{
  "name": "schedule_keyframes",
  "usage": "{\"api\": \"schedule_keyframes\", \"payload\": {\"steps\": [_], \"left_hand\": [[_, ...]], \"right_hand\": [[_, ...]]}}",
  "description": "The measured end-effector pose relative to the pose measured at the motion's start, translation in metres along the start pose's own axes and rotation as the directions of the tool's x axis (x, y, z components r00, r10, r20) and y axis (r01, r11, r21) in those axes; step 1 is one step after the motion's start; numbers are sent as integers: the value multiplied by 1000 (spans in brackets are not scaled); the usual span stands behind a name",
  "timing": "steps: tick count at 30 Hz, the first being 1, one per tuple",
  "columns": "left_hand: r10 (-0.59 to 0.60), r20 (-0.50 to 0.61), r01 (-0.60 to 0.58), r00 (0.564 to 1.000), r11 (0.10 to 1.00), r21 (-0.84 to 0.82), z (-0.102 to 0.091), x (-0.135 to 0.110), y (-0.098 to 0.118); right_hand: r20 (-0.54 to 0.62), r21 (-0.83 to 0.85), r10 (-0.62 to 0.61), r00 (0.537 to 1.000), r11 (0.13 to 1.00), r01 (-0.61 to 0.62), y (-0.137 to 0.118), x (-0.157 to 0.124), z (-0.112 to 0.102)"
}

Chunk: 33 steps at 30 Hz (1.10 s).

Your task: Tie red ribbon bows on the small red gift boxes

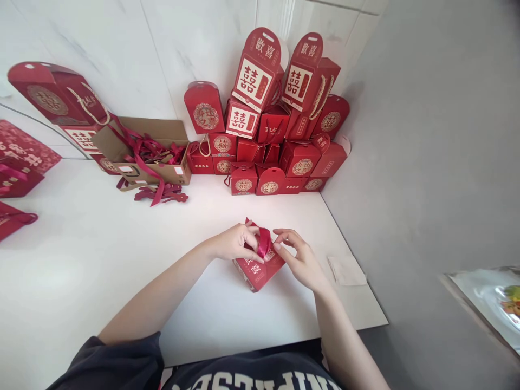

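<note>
A red gift box (257,277) with pale characters lies on the white table in front of me, turned at an angle. Above its top rises a loop of dark red ribbon (265,242). My left hand (239,242) is closed on the ribbon from the left, its fingers curled through and around the loop. My right hand (299,253) is at the box's right side, thumb and fingers apart, with the fingertips close to the ribbon. Nothing shows between the right fingers. Part of the box top is hidden behind my left hand.
Several red gift boxes (268,180) are stacked at the back against the tiled wall. An open cardboard box (152,174) of ribbons stands left of them. Red bags (18,181) sit at far left. A white tissue (348,271) lies near the right edge by the grey wall (426,162).
</note>
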State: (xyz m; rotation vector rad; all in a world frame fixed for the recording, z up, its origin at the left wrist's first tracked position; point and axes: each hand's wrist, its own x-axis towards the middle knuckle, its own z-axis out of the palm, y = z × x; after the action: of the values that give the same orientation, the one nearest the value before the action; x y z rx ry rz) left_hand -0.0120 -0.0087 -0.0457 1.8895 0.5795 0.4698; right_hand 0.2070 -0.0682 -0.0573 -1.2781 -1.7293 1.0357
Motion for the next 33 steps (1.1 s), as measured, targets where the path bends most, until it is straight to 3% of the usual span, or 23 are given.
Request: {"api": "schedule_keyframes", "payload": {"steps": [5,10,12,14,17,19,21,24,30,33], "left_hand": [[16,87,-21,996,998,61,-8,-3,1],[-13,69,13,998,1000,-8,-6,-3,-2],[-18,63,20,998,1000,-22,-6,-3,-2],[-25,70,28,997,999,-36,-6,-3,-1],[-37,75,40,997,998,-41,-5,-2,1],[-39,60,41,997,999,-29,-5,-2,2],[-39,49,40,998,999,-15,-4,-2,2],[-52,64,51,997,999,14,-5,-2,0],[-60,83,57,995,998,36,-6,-2,-1],[-56,98,57,994,998,-10,-7,-1,0]], "right_hand": [[-50,-101,-51,997,994,46,-20,-3,22],[-216,-290,2,976,955,-66,-31,3,38],[-215,-197,55,975,976,-99,-30,7,37],[-133,42,123,983,992,-118,-25,10,34],[41,449,168,985,878,-168,-15,12,28],[90,598,156,984,781,-179,-10,11,26],[99,643,142,985,746,-172,-7,9,26],[47,613,157,986,775,-153,-4,8,27],[-186,607,256,949,789,-94,4,11,26],[-318,538,218,923,843,-14,-5,2,24]]}}
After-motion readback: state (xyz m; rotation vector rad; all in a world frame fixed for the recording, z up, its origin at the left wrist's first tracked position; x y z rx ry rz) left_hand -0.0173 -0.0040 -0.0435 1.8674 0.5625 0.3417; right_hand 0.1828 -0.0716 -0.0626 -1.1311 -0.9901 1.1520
